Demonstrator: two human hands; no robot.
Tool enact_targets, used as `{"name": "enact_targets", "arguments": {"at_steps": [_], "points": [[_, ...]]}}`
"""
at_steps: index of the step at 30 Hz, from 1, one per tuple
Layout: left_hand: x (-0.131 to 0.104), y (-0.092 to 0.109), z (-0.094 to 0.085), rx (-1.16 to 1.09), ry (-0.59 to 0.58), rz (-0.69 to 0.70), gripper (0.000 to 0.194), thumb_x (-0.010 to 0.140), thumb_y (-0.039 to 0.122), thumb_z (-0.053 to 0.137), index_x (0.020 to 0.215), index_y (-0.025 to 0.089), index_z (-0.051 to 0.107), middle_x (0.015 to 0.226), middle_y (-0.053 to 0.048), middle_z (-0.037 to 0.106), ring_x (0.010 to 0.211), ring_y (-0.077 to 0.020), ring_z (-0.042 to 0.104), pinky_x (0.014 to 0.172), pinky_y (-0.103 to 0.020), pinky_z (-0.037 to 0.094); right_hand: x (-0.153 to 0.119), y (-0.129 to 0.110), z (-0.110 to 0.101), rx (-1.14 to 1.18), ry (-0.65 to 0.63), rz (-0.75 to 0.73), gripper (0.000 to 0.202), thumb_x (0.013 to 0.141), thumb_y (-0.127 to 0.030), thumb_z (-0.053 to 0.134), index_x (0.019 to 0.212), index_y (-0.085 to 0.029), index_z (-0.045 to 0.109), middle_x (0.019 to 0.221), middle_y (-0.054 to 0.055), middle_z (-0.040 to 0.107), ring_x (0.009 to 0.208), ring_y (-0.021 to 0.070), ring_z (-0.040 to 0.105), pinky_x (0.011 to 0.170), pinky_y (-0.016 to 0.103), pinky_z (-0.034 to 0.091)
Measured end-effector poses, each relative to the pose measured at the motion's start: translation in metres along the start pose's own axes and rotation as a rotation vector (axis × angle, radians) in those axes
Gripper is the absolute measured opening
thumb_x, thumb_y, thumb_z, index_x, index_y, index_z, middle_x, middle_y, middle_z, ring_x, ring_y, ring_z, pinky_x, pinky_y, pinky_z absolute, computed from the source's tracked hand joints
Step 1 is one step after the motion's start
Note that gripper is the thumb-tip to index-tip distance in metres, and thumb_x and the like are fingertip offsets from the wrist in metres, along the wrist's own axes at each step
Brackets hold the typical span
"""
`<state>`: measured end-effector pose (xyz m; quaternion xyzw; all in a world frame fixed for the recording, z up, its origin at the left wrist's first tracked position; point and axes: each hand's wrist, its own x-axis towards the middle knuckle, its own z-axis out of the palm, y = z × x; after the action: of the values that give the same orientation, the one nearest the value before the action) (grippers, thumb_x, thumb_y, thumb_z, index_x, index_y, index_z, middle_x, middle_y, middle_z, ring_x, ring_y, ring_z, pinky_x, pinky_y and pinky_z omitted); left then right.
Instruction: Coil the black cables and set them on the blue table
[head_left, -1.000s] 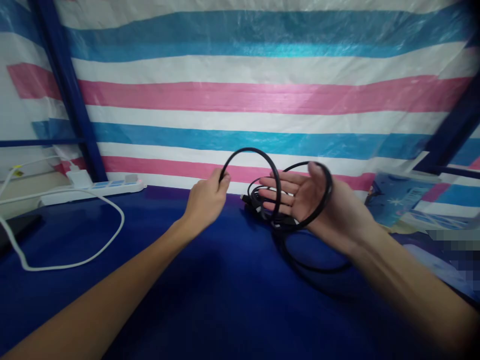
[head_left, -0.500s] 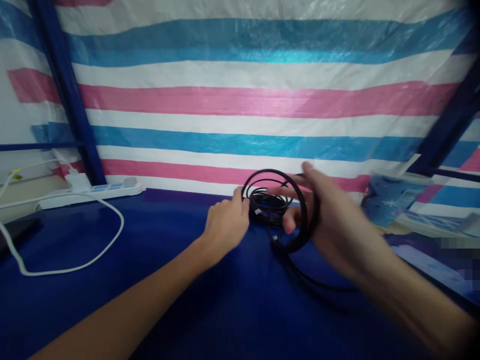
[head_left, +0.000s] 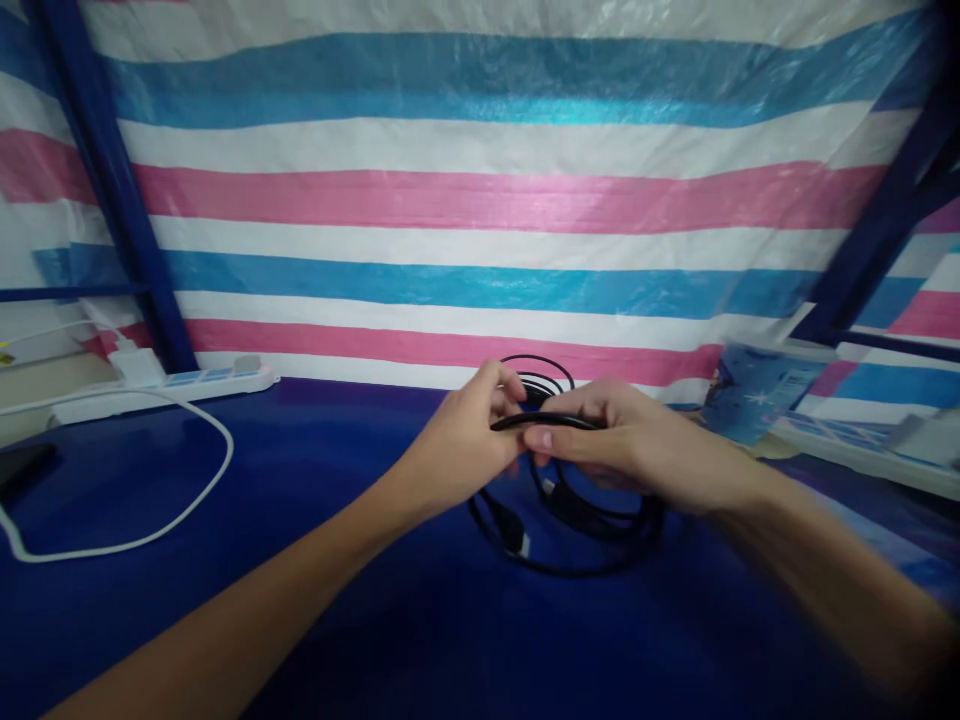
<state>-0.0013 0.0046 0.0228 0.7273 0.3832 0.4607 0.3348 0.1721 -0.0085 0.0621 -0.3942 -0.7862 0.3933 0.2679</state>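
Both of my hands grip the top of a looped black cable (head_left: 592, 572) above the blue surface. My left hand (head_left: 469, 435) pinches the loops from the left, its fingers curled. From the right, my right hand (head_left: 630, 440) presses its thumb along the strands, the fingertips close to the left hand. The loops hang below the hands, and a black connector (head_left: 510, 525) with a light metal end dangles at the lower left. Behind the hands lies another thin black cable coil (head_left: 536, 375), partly covered by them.
A white power strip (head_left: 225, 383) with a plugged-in charger (head_left: 139, 362) lies at the back left, and a white cord (head_left: 202, 510) loops across the blue tabletop (head_left: 360, 620). A blue patterned container (head_left: 765, 390) stands at the back right. A striped sheet (head_left: 480, 200) hangs behind.
My right hand has come down and left to meet the left hand, and its spread fingers have closed on the cable. The cable's loops now hang lower, with the connector below the left hand.
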Motion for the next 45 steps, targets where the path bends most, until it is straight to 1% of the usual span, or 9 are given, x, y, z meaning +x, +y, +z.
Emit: {"name": "enact_targets", "arguments": {"at_steps": [5,11,16,19,22,27,33,40,45], "points": [[0.004,-0.007,-0.002,-0.626,0.086,-0.252,0.015,0.09,0.031,0.044,0.098,0.021,0.051,0.044,0.011,0.027,0.031,-0.0038,0.019,0.037,-0.02,0.029,0.011,0.014,0.024,0.584,0.067,-0.203,0.036,0.088,-0.047,0.051,0.07,-0.018,0.06,0.066,0.003,0.063,0.061,0.0142,0.06,0.062,0.026,0.049],[0.009,-0.017,-0.01,-1.011,0.434,-0.425,0.017,0.09,0.017,0.04,0.104,0.014,0.05,0.052,0.003,0.05,0.044,-0.0082,0.048,0.049,-0.021,0.038,0.022,0.032,0.06,0.569,0.051,-0.397,0.043,0.071,-0.03,0.076,0.11,-0.023,0.059,0.111,0.005,0.065,0.112,0.0216,0.055,0.102,0.038,0.036],[-0.003,-0.018,0.02,-1.058,0.246,-0.353,0.011,0.087,0.018,0.045,0.088,0.014,0.055,0.06,0.001,0.056,0.051,-0.0083,0.053,0.057,-0.021,0.042,0.02,0.023,0.07,0.377,0.314,-0.407,0.011,0.084,-0.029,0.063,0.091,-0.021,0.062,0.076,-0.001,0.064,0.073,0.0125,0.061,0.076,0.028,0.049],[-0.003,-0.02,0.018,-0.946,0.166,-0.301,0.001,0.08,0.014,0.054,0.081,0.015,0.055,0.056,0.004,0.051,0.049,-0.0087,0.053,0.055,-0.022,0.043,0.015,0.011,0.054,0.557,0.362,-0.314,0.01,0.085,-0.032,0.06,0.087,-0.023,0.055,0.046,-0.01,0.039,0.037,0.0066,0.036,0.042,0.02,0.04],[0.002,-0.014,-0.004,-0.751,0.09,-0.176,0.009,0.076,0.017,0.061,0.081,0.017,0.054,0.048,0.009,0.043,0.041,-0.0077,0.049,0.057,-0.025,0.047,0.007,0.004,0.029,0.503,0.211,-0.025,0.015,0.082,-0.032,0.063,0.083,-0.021,0.053,0.041,-0.012,0.027,0.033,0.0045,0.018,0.03,0.016,0.024],[-0.002,0.0,-0.021,-0.313,-0.437,-0.122,0.017,0.066,0.017,0.071,0.077,0.015,0.058,0.06,0.005,0.051,0.04,-0.0037,0.042,0.041,-0.019,0.035,0.0,0.006,0.008,0.101,-0.121,0.197,0.006,0.079,-0.023,0.058,0.082,-0.018,0.059,0.044,-0.008,0.038,0.033,0.0051,0.028,0.031,0.017,0.023],[-0.003,-0.005,-0.009,-0.441,-0.344,-0.097,0.015,0.076,0.027,0.067,0.08,0.014,0.06,0.048,0.009,0.032,0.038,-0.001,0.016,0.035,-0.018,0.011,0.009,0.009,0.017,0.059,0.051,0.089,0.015,0.075,-0.018,0.055,0.061,-0.016,0.054,0.046,-0.002,0.053,0.033,0.0067,0.039,0.033,0.019,0.028],[0.007,-0.01,-0.016,-0.845,0.107,-0.125,0.04,0.081,0.034,0.062,0.057,0.018,0.035,0.042,0.01,0.024,0.033,-0.0023,0.022,0.036,-0.017,0.027,0.021,0.025,0.032,0.554,0.332,-0.158,0.008,0.083,-0.025,0.06,0.082,-0.017,0.058,0.044,-0.008,0.044,0.042,0.0065,0.04,0.053,0.021,0.046],[0.004,-0.014,-0.025,-0.817,-0.186,-0.135,0.024,0.074,0.035,0.069,0.08,0.016,0.056,0.063,0.005,0.056,0.034,-0.0019,0.037,0.037,-0.018,0.035,0.019,0.024,0.02,0.443,0.312,0.007,0.007,0.083,-0.023,0.058,0.088,-0.018,0.058,0.045,-0.011,0.025,0.036,0.0048,0.018,0.033,0.018,0.026]]}}
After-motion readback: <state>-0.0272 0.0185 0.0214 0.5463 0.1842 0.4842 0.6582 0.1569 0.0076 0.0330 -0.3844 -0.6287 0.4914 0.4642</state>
